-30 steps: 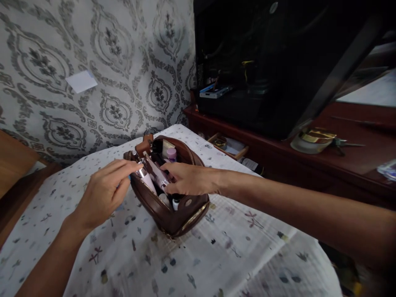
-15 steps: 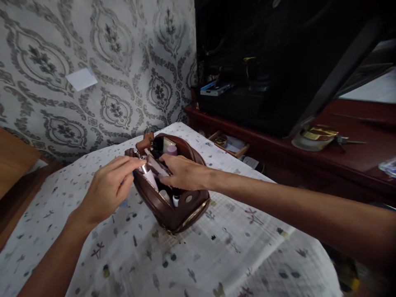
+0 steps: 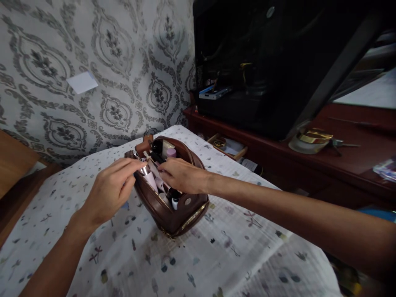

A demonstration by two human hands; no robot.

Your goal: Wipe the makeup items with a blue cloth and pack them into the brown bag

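Observation:
A brown zip-up cosmetic bag lies on its base with its mouth open, holding several small items. My left hand is closed at the bag's left rim, fingertips beside the shiny cap of a pale pink bottle. Reaching in from the right, my right hand has its fingers curled down inside the bag; what they grip is hidden. A lilac cap and a cream tube show at the far end. A small white bottle sits at the near end.
A white printed cloth covers the surface under the bag. To the right, a dark red cabinet carries a large black screen and a gold-lidded jar. A small open drawer juts out beside the cloth. Patterned wallpaper stands behind.
My right hand has shifted slightly inside the bag, and the slim items beneath its fingers now lie differently. The left hand stays at the rim. The whole view has tilted a little.

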